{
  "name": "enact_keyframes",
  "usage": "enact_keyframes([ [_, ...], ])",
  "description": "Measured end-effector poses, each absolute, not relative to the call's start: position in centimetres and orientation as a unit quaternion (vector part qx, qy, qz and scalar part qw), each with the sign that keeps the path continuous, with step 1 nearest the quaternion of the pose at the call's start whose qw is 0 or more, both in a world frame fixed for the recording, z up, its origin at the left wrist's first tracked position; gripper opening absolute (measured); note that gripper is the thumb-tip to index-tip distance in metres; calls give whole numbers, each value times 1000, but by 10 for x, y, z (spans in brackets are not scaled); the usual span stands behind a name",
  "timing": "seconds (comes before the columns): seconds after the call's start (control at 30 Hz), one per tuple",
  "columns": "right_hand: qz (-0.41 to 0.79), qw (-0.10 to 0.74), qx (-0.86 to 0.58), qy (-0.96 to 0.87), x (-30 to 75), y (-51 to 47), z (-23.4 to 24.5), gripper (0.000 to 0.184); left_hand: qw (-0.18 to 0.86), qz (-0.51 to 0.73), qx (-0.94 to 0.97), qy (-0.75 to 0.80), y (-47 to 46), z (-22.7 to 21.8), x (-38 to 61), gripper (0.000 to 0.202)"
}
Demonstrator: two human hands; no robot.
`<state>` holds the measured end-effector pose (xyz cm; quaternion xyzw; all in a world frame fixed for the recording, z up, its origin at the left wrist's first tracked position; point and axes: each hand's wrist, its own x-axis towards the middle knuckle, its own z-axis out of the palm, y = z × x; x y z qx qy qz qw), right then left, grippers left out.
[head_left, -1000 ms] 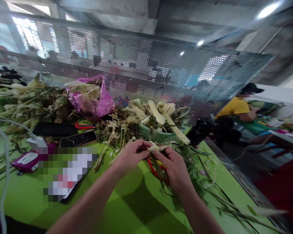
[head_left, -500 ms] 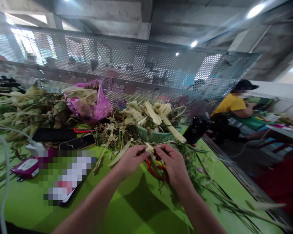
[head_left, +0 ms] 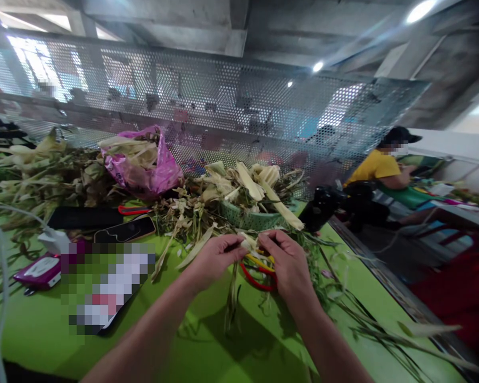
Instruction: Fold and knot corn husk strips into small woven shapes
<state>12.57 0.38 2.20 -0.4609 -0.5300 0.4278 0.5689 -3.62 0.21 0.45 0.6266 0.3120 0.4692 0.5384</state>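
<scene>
My left hand point(head_left: 215, 258) and my right hand point(head_left: 288, 261) meet over the green table point(head_left: 207, 346), both pinching a pale husked piece of plant point(head_left: 248, 243). Thin strands point(head_left: 232, 292) hang down from it between my hands. Under my right hand lie red-and-yellow handled scissors point(head_left: 259, 274). Just beyond my fingers stands a green basket point(head_left: 249, 219) heaped with pale husks.
A pink plastic bag point(head_left: 146, 167) of husks and piles of dried stalks cover the far table. A phone point(head_left: 124, 230), a dark case point(head_left: 83, 217), a white charger with cable point(head_left: 54, 240) lie at left. Loose stems point(head_left: 375, 330) trail right. A person in yellow point(head_left: 377, 170) sits beyond a perforated metal screen.
My hands have stayed together on the husked piece and shifted slightly; long strands now hang down from it that were not showing before.
</scene>
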Motion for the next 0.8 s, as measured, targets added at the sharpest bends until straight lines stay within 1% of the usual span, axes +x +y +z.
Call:
enact_keyframes([
  [0.07, 476, 547, -448, -523, 128, 4, 24, 24, 504, 467, 650, 325, 1, 7, -38, 28],
  [0.2, 558, 475, -429, -528, 133, 3, 27, 29, 389, 453, 723, 347, 0, 11, -42, 23],
  [0.27, 563, 462, -429, -534, 134, 3, 27, 28, 353, 438, 749, 349, 0, 12, -43, 21],
  [0.37, 538, 480, -429, -543, 133, 4, 27, 22, 328, 421, 767, 357, 0, 13, -43, 21],
  [0.43, 529, 493, -428, -541, 132, 4, 26, 20, 330, 410, 774, 353, 0, 13, -42, 22],
  [0.6, 551, 499, -428, -514, 126, 1, 22, 24, 385, 367, 785, 319, -3, 15, -42, 21],
  [0.7, 560, 511, -429, -492, 124, 1, 21, 24, 415, 372, 770, 310, -5, 14, -40, 20],
  [0.8, 504, 537, -439, -515, 126, 3, 24, 23, 470, 404, 713, 329, -3, 10, -37, 24],
])
